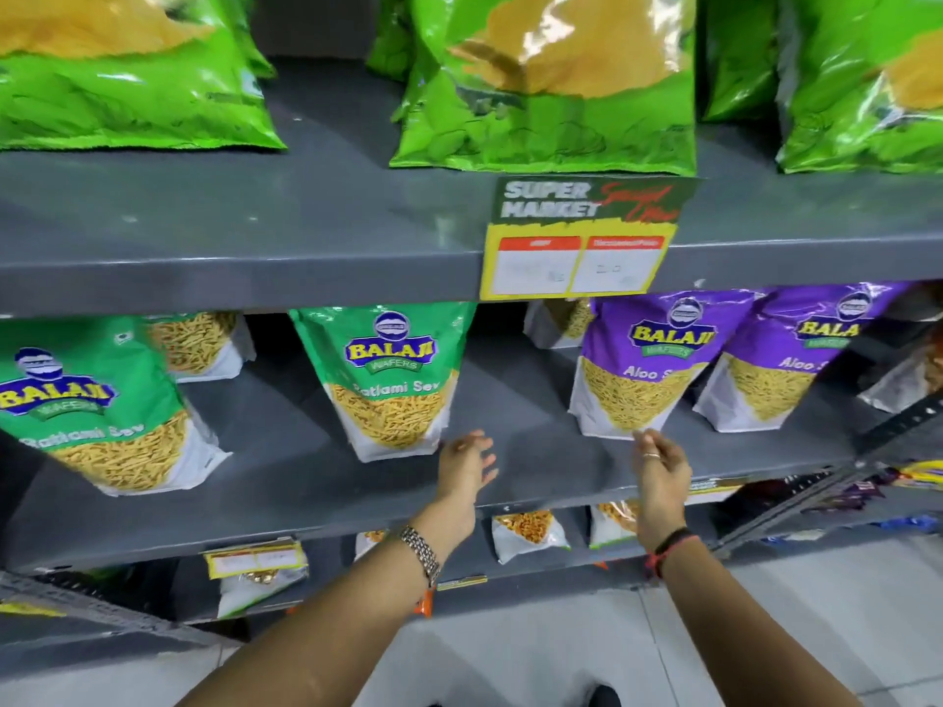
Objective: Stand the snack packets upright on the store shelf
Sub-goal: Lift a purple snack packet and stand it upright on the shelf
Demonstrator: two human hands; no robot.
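Observation:
On the grey middle shelf [286,477] a green Ratlami Sev packet [393,385] stands upright in the centre. Another green packet [102,426] stands at the left. Two purple Aloo Sev packets [643,364] [780,369] stand upright at the right. My left hand [467,466] hovers over the shelf just right of the centre green packet, fingers spread, holding nothing. My right hand [661,466] is below the first purple packet, fingers loosely apart, its fingertips at the packet's bottom edge; it holds nothing.
Large bright green packets [551,84] stand on the top shelf above a yellow price tag [576,247]. More packets [199,344] stand at the back of the middle shelf. Small packets [528,533] sit on the lower shelf. A slotted upright [898,426] is at the right.

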